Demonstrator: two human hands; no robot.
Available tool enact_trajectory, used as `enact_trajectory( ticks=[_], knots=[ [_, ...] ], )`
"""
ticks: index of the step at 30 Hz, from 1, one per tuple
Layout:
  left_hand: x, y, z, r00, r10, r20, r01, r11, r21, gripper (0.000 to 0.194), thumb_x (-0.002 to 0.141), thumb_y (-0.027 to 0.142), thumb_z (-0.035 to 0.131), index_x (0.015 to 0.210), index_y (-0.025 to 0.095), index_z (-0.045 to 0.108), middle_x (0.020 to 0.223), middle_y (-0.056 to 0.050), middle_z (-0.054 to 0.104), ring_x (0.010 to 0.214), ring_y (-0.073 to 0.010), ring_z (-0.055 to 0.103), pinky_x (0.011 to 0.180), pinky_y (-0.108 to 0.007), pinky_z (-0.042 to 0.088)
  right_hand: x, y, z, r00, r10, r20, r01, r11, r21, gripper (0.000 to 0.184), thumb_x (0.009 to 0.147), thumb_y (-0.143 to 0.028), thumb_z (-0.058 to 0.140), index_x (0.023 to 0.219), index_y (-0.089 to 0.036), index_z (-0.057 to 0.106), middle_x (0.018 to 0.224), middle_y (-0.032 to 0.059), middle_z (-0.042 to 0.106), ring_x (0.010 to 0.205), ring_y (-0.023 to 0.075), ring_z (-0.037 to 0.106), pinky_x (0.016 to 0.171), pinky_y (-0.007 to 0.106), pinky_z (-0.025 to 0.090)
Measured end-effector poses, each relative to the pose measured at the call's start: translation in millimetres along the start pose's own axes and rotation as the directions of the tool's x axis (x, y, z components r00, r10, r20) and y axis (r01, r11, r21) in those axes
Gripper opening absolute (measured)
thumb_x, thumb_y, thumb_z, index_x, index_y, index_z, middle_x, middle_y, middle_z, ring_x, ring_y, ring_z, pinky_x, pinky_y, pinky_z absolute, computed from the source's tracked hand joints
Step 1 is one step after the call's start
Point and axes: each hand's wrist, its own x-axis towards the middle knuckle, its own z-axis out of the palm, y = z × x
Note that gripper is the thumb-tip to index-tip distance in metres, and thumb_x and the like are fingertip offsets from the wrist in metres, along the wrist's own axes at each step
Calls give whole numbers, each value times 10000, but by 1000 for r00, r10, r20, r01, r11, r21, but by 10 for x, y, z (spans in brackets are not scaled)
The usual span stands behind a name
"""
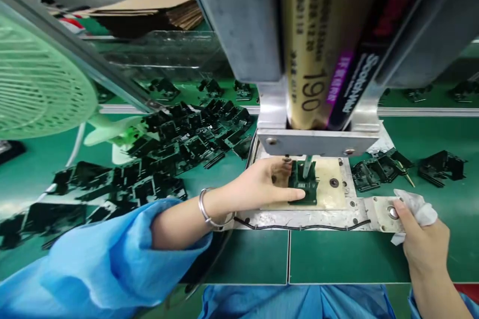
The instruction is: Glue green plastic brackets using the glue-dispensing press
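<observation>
My left hand point(258, 184) reaches in from the left, its thumb and fingers closed on a small dark plastic part point(309, 195). That part lies on the cream plate point(326, 199) of a metal fixture. Pointing down at it is a greenish nozzle point(307, 165) below a gold adhesive cartridge point(312, 75) marked Scotch-Weld. To the right, my right hand point(426, 241) is closed around a crumpled white tissue point(421, 209). Its thumb rests at a round metal button point(392, 212) on the fixture's side bracket. The left fingertips are partly hidden behind the part.
Many dark plastic parts point(194, 144) are heaped on the green table at left. More parts point(381, 169) and a thin brass-tipped tool point(407, 175) lie right of the fixture. A green fan point(45, 79) stands at left. A conveyor point(179, 90) carrying parts runs behind.
</observation>
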Motion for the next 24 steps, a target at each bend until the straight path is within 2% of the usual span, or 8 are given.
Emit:
enact_trajectory(
  ticks=[6,8,11,12,14,17,21,24],
  knots=[
    [-182,124,33,888,-356,291,421,885,-201,497,773,561,786,654,169,505,602,58,388,521,-71,313,469,-201,284,-88,-46,-51,977,-35,-210,37,999,8,566,755,-604,808,1019,-104,783,890,117,744,806,303,716,606,347,570],
    [-330,113,111,913,-330,239,393,869,-301,390,752,473,822,731,160,590,679,22,511,583,-91,467,530,-196,430,-217,-57,-185,936,-193,-296,150,975,-162,504,785,-620,774,941,-141,784,800,107,723,787,318,717,626,378,581],
    [-603,105,262,994,-85,68,103,932,-347,384,720,211,835,1073,203,683,1026,-61,683,925,-196,684,793,-295,608,-492,-283,-392,901,-425,-83,382,870,-312,406,802,-611,755,776,-207,727,670,72,670,625,259,679,581,359,571],
    [-686,108,309,1000,3,5,-1,953,-302,482,702,152,835,1150,231,674,1100,-70,687,989,-215,695,827,-308,619,-584,-419,-428,860,-506,60,503,824,-263,366,822,-577,748,736,-226,691,641,54,653,562,227,650,538,334,554],
    [-813,116,389,982,165,-90,-178,971,-158,624,660,92,860,1218,281,655,1124,-65,692,1000,-218,706,818,-278,625,-734,-728,-422,654,-693,302,730,683,-14,323,873,-422,738,649,-256,575,586,14,601,492,179,602,457,277,498],
    [-879,119,469,932,352,-90,-355,934,-24,708,633,132,913,1257,311,632,1107,-68,705,1017,-239,710,864,-290,622,-863,-1094,-262,429,-728,535,752,616,234,362,981,-298,615,647,-251,482,540,-23,507,442,127,533,429,231,441],
    [-851,108,516,866,495,-71,-495,869,15,730,630,168,935,1279,273,619,1098,-74,714,1062,-244,709,965,-294,596,-918,-1229,-40,274,-743,611,753,561,344,394,1053,-234,406,682,-222,539,546,-11,511,456,124,507,453,252,406],
    [-856,91,530,856,512,-74,-513,858,15,735,630,158,935,1285,259,617,1096,-67,722,1026,-222,723,961,-261,593,-918,-1224,46,229,-765,603,763,525,377,477,1081,-225,309,667,-216,544,544,-1,514,465,130,486,457,273,364]
  ],
)
